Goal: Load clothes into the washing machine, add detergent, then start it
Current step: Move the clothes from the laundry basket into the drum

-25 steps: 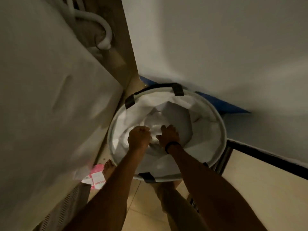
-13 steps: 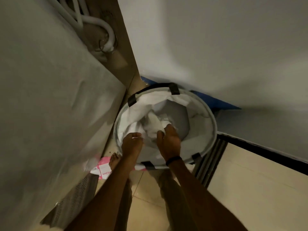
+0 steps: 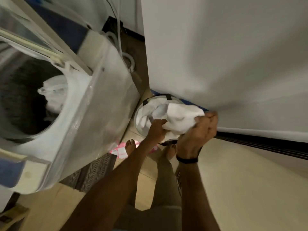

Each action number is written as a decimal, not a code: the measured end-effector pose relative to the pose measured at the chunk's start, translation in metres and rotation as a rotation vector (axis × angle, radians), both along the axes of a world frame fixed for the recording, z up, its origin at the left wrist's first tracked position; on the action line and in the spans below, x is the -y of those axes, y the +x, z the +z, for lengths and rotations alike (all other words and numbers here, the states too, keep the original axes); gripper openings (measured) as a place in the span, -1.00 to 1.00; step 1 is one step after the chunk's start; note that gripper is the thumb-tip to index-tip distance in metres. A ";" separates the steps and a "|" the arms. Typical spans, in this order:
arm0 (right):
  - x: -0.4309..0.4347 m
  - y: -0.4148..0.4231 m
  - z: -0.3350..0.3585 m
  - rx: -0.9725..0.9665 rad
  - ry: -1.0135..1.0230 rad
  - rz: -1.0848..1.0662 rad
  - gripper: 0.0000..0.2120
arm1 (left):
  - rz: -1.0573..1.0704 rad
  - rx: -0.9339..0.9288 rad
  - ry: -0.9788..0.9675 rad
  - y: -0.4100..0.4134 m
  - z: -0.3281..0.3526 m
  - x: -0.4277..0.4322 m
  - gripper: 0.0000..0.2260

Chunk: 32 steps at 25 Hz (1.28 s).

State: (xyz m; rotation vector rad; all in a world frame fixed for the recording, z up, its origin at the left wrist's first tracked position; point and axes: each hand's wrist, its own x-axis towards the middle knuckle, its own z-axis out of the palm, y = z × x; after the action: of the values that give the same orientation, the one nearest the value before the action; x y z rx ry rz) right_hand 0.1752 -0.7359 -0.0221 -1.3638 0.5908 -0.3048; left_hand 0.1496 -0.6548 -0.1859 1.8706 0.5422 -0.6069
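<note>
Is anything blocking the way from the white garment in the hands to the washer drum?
Nothing visible does. The left hand and right hand hold the white garment above the basket; the washer lid is up and the drum is open, some white laundry inside.

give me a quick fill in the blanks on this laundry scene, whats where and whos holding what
1. The left hand and the right hand both grip a ___ cloth above the laundry basket.
2. The washing machine stands on the person's ___ side.
3. Its lid is ___, and laundry lies in the drum.
4. A black band sits on the ___ wrist.

Missing words: white; left; open; right
</note>
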 end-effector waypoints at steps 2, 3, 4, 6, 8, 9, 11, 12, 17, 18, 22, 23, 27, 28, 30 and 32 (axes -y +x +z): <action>0.016 0.004 0.045 -0.042 -0.224 0.070 -0.92 | 0.047 0.105 -0.033 0.007 0.067 -0.008 -0.78; 0.025 0.004 0.064 -0.057 -0.337 0.139 -0.95 | 0.089 0.109 -0.089 0.008 0.102 -0.018 -0.76; 0.030 0.005 0.076 -0.122 -0.459 0.246 -0.86 | 0.133 0.108 -0.194 0.010 0.135 -0.028 -0.75; 0.031 0.009 0.090 -0.282 -0.566 0.605 -0.48 | 0.200 0.145 -0.421 0.018 0.202 -0.052 -0.68; 0.017 0.003 0.104 -0.289 -0.558 0.912 -0.06 | 0.199 0.188 -0.640 0.027 0.271 -0.077 -0.64; 0.008 0.000 0.110 -0.232 -0.536 0.971 0.00 | 0.170 0.203 -0.728 0.029 0.300 -0.088 -0.64; -0.011 -0.001 0.128 -0.062 -0.478 0.960 -0.18 | 0.082 0.266 -0.790 0.028 0.346 -0.113 -0.66; -0.020 -0.002 0.139 -0.008 -0.416 0.917 -0.28 | 0.036 0.303 -0.740 0.024 0.362 -0.130 -0.66; -0.100 0.000 0.197 0.167 0.006 0.790 -0.37 | -0.120 0.493 -0.148 -0.025 0.370 -0.224 -0.32; -0.124 -0.002 0.207 0.207 0.119 0.824 -0.45 | -0.068 0.523 -0.101 -0.036 0.363 -0.238 -0.18; -0.208 -0.015 0.245 0.210 0.521 0.903 -0.59 | 0.157 0.500 -0.111 -0.061 0.350 -0.282 -0.53; -0.226 -0.017 0.249 0.210 0.530 0.911 -0.60 | 0.312 0.508 -0.168 -0.064 0.351 -0.297 -0.64; -0.276 -0.021 0.245 0.281 0.210 0.938 -0.47 | 0.725 0.618 -0.420 -0.086 0.371 -0.350 -0.75; -0.286 -0.023 0.240 0.308 0.082 0.971 -0.41 | 0.800 0.627 -0.426 -0.092 0.375 -0.360 -0.75; -0.305 -0.029 0.228 0.332 -0.122 1.055 -0.37 | 0.927 0.628 -0.424 -0.104 0.378 -0.372 -0.74; -0.323 -0.031 0.212 0.334 -0.270 1.130 -0.34 | 1.037 0.615 -0.436 -0.113 0.374 -0.378 -0.76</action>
State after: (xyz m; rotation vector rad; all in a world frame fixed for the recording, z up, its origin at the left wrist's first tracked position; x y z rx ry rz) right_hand 0.1440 -0.4134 0.1901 -1.6501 -0.5473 0.3217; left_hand 0.0364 -0.2773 0.1879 1.0489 0.7771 0.4951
